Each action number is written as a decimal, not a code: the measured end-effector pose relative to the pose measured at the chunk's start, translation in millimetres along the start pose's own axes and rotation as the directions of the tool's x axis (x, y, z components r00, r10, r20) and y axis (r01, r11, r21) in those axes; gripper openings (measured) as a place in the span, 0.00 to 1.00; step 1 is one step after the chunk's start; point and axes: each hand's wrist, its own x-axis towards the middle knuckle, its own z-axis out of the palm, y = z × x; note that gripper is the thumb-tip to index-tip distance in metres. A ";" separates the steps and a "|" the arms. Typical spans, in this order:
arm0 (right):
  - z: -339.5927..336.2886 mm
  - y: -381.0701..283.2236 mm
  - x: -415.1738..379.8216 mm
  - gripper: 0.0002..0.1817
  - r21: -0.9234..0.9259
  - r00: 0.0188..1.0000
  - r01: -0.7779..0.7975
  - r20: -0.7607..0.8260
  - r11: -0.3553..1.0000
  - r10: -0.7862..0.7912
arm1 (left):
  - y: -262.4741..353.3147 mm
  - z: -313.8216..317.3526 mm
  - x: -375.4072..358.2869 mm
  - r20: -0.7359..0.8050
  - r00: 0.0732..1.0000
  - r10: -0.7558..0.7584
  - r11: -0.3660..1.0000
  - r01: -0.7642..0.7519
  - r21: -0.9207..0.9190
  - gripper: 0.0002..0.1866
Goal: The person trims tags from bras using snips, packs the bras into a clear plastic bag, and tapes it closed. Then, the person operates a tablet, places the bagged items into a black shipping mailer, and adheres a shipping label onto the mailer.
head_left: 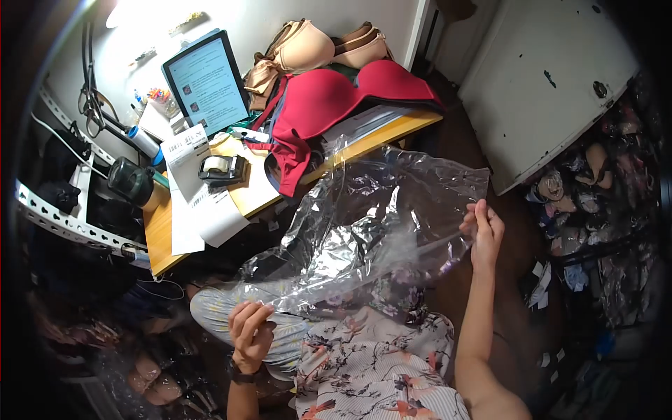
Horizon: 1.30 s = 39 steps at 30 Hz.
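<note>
A large clear plastic bag (371, 217) is stretched out over my lap, its far side reaching up to the table edge. My left hand (250, 332) pinches its near left corner. At the right, my right hand (484, 231) grips the opposite edge between thumb and fingers. Just beyond the bag, a red bra (322, 101) lies on the wooden table (420, 120), one strap and side wing hanging over the front. Beneath the red bra, a darker one shows in part.
Beige and brown bras (304, 45) are piled at the back. A tablet (206, 82) leans near a tape dispenser (222, 170) and a strip of printed labels (220, 217). A white metal shelf frame (70, 222) stands left; bagged garments (595, 210) fill the right side beside a white panel (546, 77).
</note>
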 end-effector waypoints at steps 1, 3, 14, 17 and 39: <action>-1.7 5.9 6.5 0.19 -0.002 1.000 -0.003 0.015 1.000 0.003 | 0.4 0.4 -0.6 0.002 1.000 0.004 1.000 -0.004 0.000 0.05; -6.7 10.0 12.6 0.21 -0.007 0.999 -0.004 0.035 1.000 0.005 | 6.7 8.3 -1.9 0.010 0.998 0.068 0.997 -0.068 -0.027 0.05; -8.9 38.3 -44.3 0.27 -0.776 0.888 0.438 0.294 0.454 -0.353 | 100.6 65.9 -12.5 0.332 0.936 0.113 0.957 -0.013 -0.291 0.06; 29.8 1.0 -87.1 0.29 -0.623 0.832 0.258 0.532 0.738 0.158 | 125.9 78.1 1.3 0.433 0.894 0.117 0.932 0.053 -0.360 0.07; 16.6 -16.3 -71.8 0.06 -0.670 0.966 0.223 0.056 0.709 -0.251 | -13.2 139.7 25.9 0.454 0.454 -0.767 0.024 0.726 -0.687 0.14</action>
